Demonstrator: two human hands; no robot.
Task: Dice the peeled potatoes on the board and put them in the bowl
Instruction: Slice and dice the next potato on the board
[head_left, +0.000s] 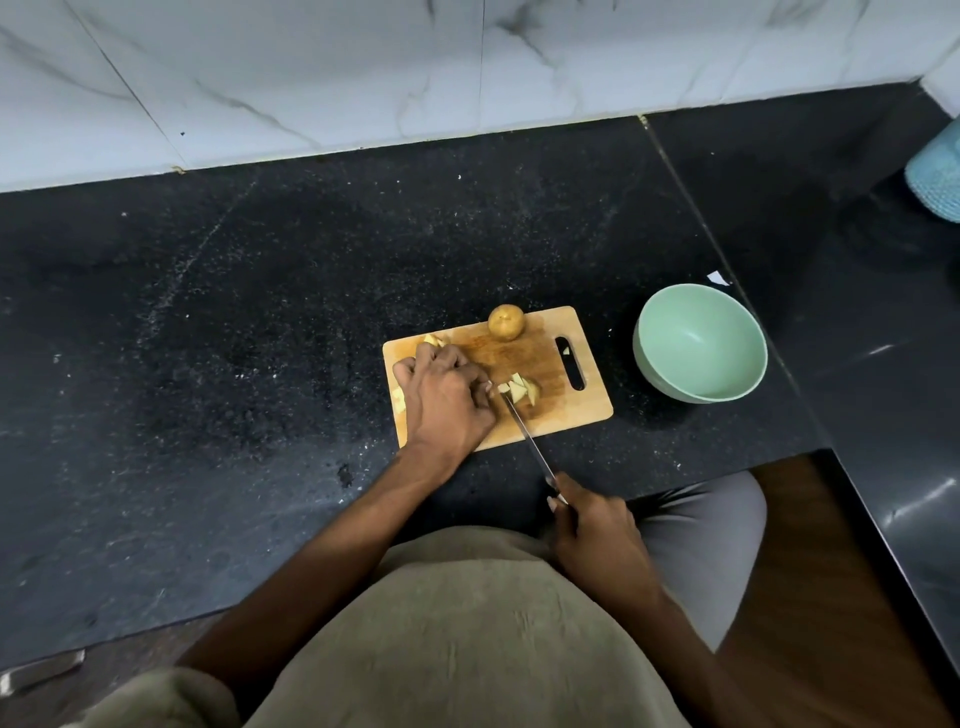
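— Your left hand (445, 397) is curled knuckles-up over the left half of the wooden cutting board (550, 415); what's under it?

— You've got your fingers bent down on something hidden beneath the palm, so I cannot tell what it grips. Your forearm comes in from the lower left, crossing the board's near edge.

— And your right hand (592, 535)?

— It's wrapped round the handle of the knife (524, 428), off the board and close to your body, over the near edge of the black counter (208, 364). Your forefinger lies along the top where blade meets handle.

— Which way does the knife run?

— Its long axis goes diagonally, handle toward you and to the right, tip pointing away and to the left. The tip sits just beside your left fingertips, touching the cut potato pieces (519, 389) in the middle of the board.

— Where's the rest of the potato?

— More pale pieces (435, 340) peek out beyond your left knuckles near the far left corner. A whole round potato (505, 322) rests on the far edge. The board's long side runs left to right, tilted slightly, with its handle slot at the right end.

— The bowl?

— Your pale green bowl (700, 343) stands upright on the counter just right of the board, apart from it, with nothing visible in it.
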